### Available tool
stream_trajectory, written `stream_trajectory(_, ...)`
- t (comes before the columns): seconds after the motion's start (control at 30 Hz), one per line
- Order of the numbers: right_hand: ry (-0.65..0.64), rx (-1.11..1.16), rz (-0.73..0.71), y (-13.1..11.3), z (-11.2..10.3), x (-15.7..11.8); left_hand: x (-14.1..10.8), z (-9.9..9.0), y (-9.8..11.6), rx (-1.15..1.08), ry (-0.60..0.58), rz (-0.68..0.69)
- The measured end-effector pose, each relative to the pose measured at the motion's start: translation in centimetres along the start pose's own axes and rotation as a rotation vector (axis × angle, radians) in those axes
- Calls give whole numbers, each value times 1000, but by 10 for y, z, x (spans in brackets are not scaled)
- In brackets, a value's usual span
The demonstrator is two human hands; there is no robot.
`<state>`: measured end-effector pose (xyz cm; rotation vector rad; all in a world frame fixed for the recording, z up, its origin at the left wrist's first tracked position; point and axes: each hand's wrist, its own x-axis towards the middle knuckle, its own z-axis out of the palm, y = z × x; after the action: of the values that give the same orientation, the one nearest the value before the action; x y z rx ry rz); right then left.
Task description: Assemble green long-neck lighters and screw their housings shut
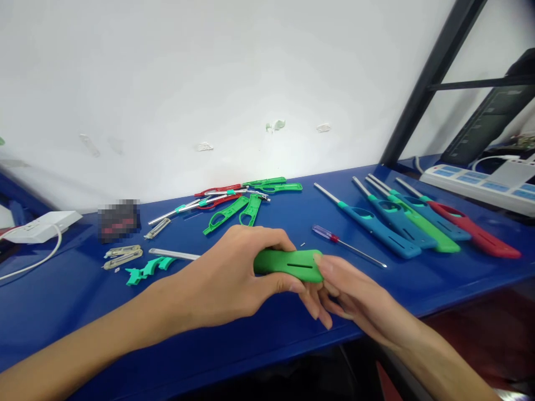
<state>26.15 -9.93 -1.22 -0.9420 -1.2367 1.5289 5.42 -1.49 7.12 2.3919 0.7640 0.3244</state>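
Note:
My left hand [234, 278] is wrapped round a green gas lighter [295, 265], whose slotted handle end sticks out to the right. A metal tube [173, 254] shows to the left of that hand; its join with the handle is hidden. My right hand [355, 295] pinches the handle's end between thumb and fingers. Just beyond the hands lies a screwdriver [334, 236] with a clear purple and red handle. A tiny pin [303, 244] rests near the lighter.
Several long-nosed lighters [380, 231] lie in a row at right. Green and red shell halves [228, 214] with metal tubes pile near the wall. Clear fuel tanks [123, 256] and teal pieces [146, 271] lie at left. A power strip [480, 181] stands by the black frame [422, 83].

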Motion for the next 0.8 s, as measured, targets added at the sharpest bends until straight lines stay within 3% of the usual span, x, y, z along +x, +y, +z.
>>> stream_trajectory(0.43, 11, -24, -8, 9, 0, -1, -4, 10, -2, 161, 114, 108)
stream_trajectory(0.8, 45, -24, -28, 5, 2, -3, -3, 12, 1, 220, 125, 204)
